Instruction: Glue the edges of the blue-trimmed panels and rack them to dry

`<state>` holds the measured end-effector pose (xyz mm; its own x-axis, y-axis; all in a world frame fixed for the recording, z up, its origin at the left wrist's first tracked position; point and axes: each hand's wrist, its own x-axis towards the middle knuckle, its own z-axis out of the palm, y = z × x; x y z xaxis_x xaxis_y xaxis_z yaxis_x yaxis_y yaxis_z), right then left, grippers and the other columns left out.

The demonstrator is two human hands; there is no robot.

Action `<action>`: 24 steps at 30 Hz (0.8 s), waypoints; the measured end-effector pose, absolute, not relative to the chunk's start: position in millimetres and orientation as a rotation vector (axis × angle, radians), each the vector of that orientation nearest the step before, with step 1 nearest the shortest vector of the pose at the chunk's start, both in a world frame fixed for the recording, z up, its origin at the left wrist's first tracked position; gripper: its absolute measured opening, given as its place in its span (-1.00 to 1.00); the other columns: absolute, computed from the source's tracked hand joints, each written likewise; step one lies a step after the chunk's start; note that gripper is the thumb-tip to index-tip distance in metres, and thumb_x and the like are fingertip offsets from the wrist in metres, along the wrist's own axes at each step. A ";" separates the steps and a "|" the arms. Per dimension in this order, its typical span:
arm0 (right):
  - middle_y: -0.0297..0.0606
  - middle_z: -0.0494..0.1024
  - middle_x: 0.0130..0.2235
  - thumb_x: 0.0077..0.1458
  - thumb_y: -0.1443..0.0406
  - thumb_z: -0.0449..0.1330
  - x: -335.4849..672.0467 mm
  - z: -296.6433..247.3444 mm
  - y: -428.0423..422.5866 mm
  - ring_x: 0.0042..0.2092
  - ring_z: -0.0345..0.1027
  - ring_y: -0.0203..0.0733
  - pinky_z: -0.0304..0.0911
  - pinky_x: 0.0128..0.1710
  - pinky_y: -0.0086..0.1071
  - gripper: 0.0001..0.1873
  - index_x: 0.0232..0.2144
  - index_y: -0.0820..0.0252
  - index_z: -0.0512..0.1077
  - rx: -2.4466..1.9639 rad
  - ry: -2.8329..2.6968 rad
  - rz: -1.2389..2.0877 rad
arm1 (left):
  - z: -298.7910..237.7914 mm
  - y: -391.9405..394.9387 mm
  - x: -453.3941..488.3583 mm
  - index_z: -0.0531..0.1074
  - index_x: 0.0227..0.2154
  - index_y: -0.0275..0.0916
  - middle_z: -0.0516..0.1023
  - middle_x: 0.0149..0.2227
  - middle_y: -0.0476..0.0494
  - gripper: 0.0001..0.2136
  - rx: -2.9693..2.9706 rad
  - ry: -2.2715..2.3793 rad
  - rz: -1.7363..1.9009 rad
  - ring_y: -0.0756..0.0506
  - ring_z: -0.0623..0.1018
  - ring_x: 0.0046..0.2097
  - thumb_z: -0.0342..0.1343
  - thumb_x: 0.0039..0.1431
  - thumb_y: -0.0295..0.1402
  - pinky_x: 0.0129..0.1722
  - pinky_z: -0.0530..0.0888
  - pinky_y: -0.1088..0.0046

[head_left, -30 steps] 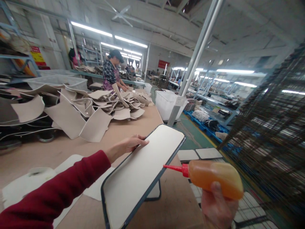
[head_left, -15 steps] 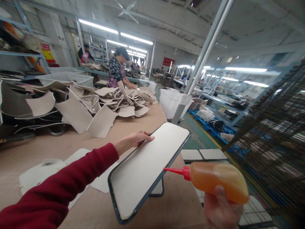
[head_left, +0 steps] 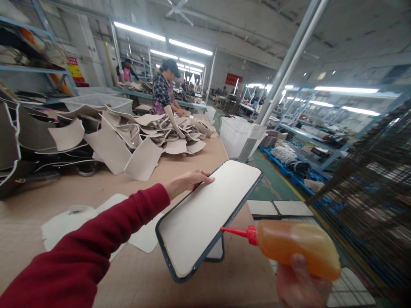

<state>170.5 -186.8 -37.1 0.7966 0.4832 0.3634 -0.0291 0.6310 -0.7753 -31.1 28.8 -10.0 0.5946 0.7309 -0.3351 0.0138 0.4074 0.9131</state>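
My left hand (head_left: 192, 180) grips the far left edge of a white panel (head_left: 208, 218) with rounded corners and a dark rim, thumb on its face. The panel is tilted above the table. In my right hand (head_left: 302, 280) is a squeeze bottle (head_left: 297, 246) of amber liquid, lying nearly level. Its red pointed nozzle tip touches, or almost touches, the panel's right rim; I cannot tell which. Beneath the panel a second dark-rimmed white panel (head_left: 215, 250) partly shows. White sheets (head_left: 146, 235) lie on the table under my left arm.
Grey-beige leather-like pieces (head_left: 144, 158) are heaped across the far side of the brown table (head_left: 237, 278). Beyond its right edge stand a white bin (head_left: 233, 137), a metal post (head_left: 279, 77) and a rack (head_left: 369, 179). More white panels (head_left: 293, 208) lie low at right. A co-worker (head_left: 165, 90) stands behind the heap.
The view has shifted slightly, so the table and heap sit further right. The panel has moved a little up and right in view, while the nozzle tip stays at its right rim.
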 end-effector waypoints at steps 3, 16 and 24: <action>-0.26 0.53 -0.12 -0.29 0.36 0.41 168.6 -37.4 -186.5 -0.03 0.36 -0.10 0.35 -0.34 -0.44 -0.51 -0.21 0.14 0.43 -0.884 -0.606 0.287 | -11.6 33.4 -29.7 0.54 -0.47 -0.35 0.61 -0.52 -0.18 -0.73 1.073 0.847 0.539 -0.12 0.56 -0.46 0.42 -0.32 -0.41 -0.41 0.50 0.39; -0.30 0.52 -0.13 -0.29 0.34 0.44 163.4 -38.3 -186.8 -0.04 0.36 -0.15 0.38 -0.18 -0.40 -0.53 -0.23 0.14 0.46 -0.842 -0.629 0.322 | -3.5 40.8 -25.1 0.52 -0.46 -0.36 0.58 -0.53 -0.15 -0.72 1.088 0.941 0.586 -0.11 0.54 -0.43 0.42 -0.28 -0.37 -0.29 0.49 0.32; -0.31 0.54 -0.17 -0.32 0.36 0.45 159.3 -40.2 -191.7 -0.10 0.39 -0.21 0.39 -0.26 -0.48 -0.52 -0.24 0.14 0.48 -0.842 -0.602 0.333 | 3.7 43.9 -22.5 0.49 -0.42 -0.35 0.57 -0.49 -0.13 -0.74 1.078 1.002 0.606 -0.11 0.54 -0.41 0.39 -0.21 -0.39 -0.24 0.50 0.25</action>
<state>159.3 -191.7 -40.2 0.7859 0.5005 0.3631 -0.0418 0.6289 -0.7764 -22.5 43.9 3.7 0.4474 0.8157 -0.3667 0.0547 0.3843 0.9216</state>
